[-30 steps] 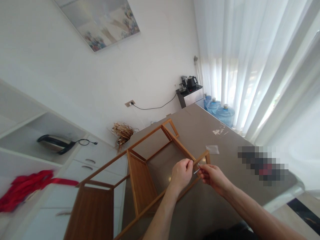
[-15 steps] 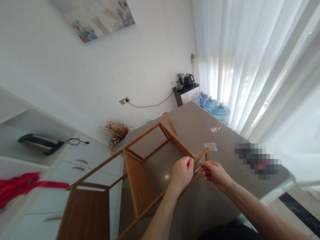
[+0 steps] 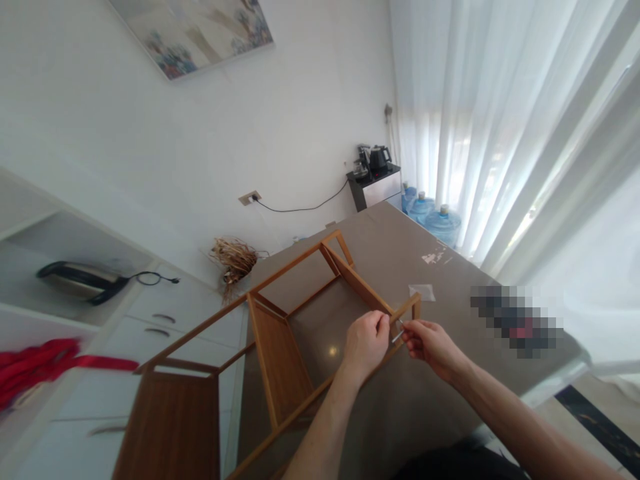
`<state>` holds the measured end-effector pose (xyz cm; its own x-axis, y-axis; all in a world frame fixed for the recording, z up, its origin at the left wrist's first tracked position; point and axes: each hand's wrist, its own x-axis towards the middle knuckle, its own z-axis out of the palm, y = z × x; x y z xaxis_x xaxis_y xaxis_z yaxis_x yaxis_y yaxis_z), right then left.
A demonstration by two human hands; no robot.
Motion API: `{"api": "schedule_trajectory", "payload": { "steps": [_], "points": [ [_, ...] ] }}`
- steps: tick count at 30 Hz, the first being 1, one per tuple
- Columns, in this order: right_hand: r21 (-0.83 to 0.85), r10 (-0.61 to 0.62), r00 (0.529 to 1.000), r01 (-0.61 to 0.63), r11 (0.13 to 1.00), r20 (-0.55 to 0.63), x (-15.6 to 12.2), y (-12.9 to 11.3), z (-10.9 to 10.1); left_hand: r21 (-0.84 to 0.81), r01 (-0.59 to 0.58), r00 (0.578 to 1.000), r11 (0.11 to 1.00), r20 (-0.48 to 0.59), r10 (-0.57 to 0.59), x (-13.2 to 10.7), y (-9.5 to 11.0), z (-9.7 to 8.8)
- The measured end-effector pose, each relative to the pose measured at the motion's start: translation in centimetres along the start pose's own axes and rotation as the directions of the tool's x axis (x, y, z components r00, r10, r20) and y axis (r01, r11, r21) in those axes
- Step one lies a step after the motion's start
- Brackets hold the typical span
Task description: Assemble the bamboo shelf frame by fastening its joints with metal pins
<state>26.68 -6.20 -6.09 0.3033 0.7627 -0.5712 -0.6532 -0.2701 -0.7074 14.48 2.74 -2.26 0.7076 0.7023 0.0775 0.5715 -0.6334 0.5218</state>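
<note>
A wooden shelf rack (image 3: 281,363) with slim rails and brown panels lies on its side across the grey table (image 3: 360,427). My left hand (image 3: 367,339) is closed around the rack's rail near its right end, and its fingertips are mostly hidden. Just right of it, my right hand (image 3: 431,347) pinches a thin metal hex key (image 3: 398,337) by one end. The key is close against the rack's end corner; whether its tip sits in a screw is too small to make out.
A small clear plastic bag (image 3: 423,292) lies beyond my right hand. Dark blurred items (image 3: 517,323) sit at the table's right. Behind are blue water bottles (image 3: 443,227) and a kettle stand (image 3: 375,183). White cabinets (image 3: 195,333) stand left, dried plants (image 3: 233,260) by the wall.
Hardly anything differs. The view has shifted slightly, and both hands keep their hold at the same corner of the rack.
</note>
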Motion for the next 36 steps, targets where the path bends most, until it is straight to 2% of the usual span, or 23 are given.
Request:
{"api": "schedule_trajectory", "payload": {
  "steps": [17,26,33,36],
  "points": [
    [-0.027,-0.005,1.0,0.005,1.0,0.012,0.08,-0.22,-0.06,0.003,0.009,1.0,1.0,0.002,-0.009,-0.03,-0.03,0.08],
    [-0.037,-0.028,0.999,0.028,0.999,-0.023,-0.09,-0.29,0.13,0.015,0.002,1.0,1.0,0.001,-0.002,-0.02,0.03,0.02],
    [0.051,0.032,0.999,-0.032,0.998,0.019,0.02,-0.23,0.1,0.012,0.009,1.0,1.0,0.007,-0.009,0.0,0.04,0.11],
    [0.082,0.049,0.998,-0.053,0.995,0.048,0.25,-0.05,0.05,-0.031,-0.008,0.999,0.999,-0.034,0.007,-0.02,0.11,-0.01]
  ]
}}
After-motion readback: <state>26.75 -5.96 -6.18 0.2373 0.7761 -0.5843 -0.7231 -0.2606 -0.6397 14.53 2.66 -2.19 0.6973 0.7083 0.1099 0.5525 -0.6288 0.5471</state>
